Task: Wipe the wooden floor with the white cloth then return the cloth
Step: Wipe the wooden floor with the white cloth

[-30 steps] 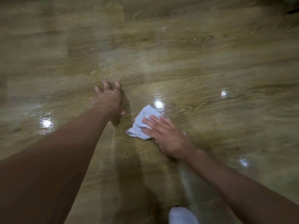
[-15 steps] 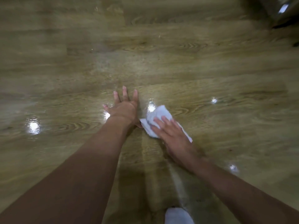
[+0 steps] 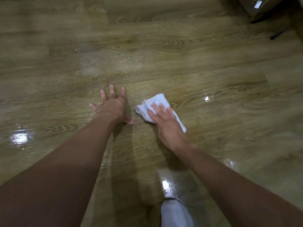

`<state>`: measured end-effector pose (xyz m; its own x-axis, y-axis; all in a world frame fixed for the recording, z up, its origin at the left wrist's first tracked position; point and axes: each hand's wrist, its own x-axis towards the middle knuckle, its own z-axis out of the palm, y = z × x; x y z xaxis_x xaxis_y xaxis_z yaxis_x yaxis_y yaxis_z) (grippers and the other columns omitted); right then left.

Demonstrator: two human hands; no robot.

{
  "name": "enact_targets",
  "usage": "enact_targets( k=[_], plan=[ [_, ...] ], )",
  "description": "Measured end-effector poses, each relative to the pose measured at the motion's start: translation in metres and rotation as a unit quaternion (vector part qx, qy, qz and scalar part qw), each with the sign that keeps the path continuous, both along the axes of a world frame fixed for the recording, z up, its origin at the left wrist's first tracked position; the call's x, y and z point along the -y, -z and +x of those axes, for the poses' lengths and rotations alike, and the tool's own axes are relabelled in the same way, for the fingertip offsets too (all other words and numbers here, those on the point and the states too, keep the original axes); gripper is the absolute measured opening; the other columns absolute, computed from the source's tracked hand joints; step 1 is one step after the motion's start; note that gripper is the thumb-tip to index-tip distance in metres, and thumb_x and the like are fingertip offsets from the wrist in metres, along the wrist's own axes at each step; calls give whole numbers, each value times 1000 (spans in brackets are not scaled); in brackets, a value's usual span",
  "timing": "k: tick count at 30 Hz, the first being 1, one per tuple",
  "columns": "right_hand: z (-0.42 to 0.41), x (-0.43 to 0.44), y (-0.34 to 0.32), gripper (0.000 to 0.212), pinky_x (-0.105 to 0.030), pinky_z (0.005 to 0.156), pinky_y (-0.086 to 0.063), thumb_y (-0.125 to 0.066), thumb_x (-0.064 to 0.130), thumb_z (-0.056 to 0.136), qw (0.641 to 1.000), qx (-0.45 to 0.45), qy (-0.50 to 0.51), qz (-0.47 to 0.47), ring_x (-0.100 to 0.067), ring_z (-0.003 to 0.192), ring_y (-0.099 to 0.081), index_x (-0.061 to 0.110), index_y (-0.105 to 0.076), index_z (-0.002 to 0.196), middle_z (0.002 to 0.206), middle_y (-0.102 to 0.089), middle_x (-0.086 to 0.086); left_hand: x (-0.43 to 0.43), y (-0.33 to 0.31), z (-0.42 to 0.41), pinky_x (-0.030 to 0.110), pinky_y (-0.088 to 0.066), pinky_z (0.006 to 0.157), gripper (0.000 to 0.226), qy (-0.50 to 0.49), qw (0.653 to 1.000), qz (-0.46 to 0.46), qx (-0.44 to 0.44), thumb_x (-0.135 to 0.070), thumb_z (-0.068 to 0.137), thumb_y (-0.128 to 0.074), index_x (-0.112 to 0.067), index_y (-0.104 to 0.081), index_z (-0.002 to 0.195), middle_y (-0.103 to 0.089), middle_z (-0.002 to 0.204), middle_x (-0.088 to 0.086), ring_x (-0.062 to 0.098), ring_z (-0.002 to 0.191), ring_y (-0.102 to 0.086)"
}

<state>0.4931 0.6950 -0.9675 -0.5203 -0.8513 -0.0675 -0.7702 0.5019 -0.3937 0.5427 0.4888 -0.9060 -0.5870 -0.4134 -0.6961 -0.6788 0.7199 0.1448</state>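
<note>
Two bare forearms reach forward from the bottom corners of the view, and between them, at the lower edge, a pale rounded shape (image 3: 176, 213) is seen; it is too blurred to say what it is. Under everything is the wooden floor (image 3: 213, 66), with brown planks, clear grain and several bright spots of reflected light.

A little further out, the right hand (image 3: 165, 123) lies palm down on the white cloth (image 3: 158, 100). Its fingers (image 3: 161, 107) are stretched and slightly apart, pressed flat on top of the cloth and not closed around it. The cloth is crumpled and lies on the floor right of the centre of the view. One part of it shows beyond the fingertips, toward the far side and the left, and a narrow part shows at the right side of the hand.

Just beside it, to the left, the left hand (image 3: 113, 105) rests flat on the bare floor with the fingers spread wide and the thumb pointing toward the cloth. This hand holds nothing and does not touch the cloth; a strip of floor is between them.

Far away, in the upper right corner, there is some dark furniture (image 3: 268, 12) with thin dark legs, but it is not clear enough to name.
</note>
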Motion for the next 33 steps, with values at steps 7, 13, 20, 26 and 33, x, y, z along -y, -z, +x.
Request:
enact_targets(
  k=[7, 13, 20, 26, 33],
  plan=[
    [-65, -33, -6, 52, -39, 112, -32, -34, 20, 94, 993, -36, -104, 46, -18, 136, -38, 30, -38, 145, 154, -33, 4, 3, 10, 5, 76, -10, 103, 133, 13, 1000, -4, -24, -45, 60, -86, -33, 10, 150, 27, 157, 0, 35, 144, 19],
    [-85, 3, -14, 61, -47, 111, -28, -51, 5, 89, 984, -68, 140, 88, -36, 141, -27, 9, -33, 147, 155, -27, -16, 4, 8, 7, 76, -10, 103, 133, 8, 999, 3, -36, -45, 59, -87, -34, 8, 151, 25, 157, -1, 34, 145, 18],
    [-22, -40, -19, 55, -43, 104, -40, -52, 21, 93, 983, -102, -129, 84, -31, 137, -39, 16, -37, 146, 152, -36, -9, 2, 3, 5, 77, -11, 101, 133, 2, 1000, 0, -29, -43, 59, -87, -33, 8, 150, 24, 158, 0, 37, 145, 17],
    [-149, -38, -9, 62, -50, 106, -35, -24, 38, 90, 980, -118, 131, 89, -38, 133, -37, 9, -38, 143, 146, -39, -19, 4, 10, 1, 79, -11, 99, 134, 4, 1000, -1, -27, -42, 58, -88, -34, 9, 150, 25, 157, 1, 38, 144, 19],
    [-67, 10, 2, 49, -47, 112, -28, -35, 26, 99, 976, -70, 203, -42, -38, 135, -36, 5, -40, 143, 148, -37, -22, -1, 9, -6, 80, -12, 99, 135, -18, 1000, -13, -10, -34, 56, -91, -33, 5, 151, 23, 158, 0, 38, 144, 17]
  ],
)
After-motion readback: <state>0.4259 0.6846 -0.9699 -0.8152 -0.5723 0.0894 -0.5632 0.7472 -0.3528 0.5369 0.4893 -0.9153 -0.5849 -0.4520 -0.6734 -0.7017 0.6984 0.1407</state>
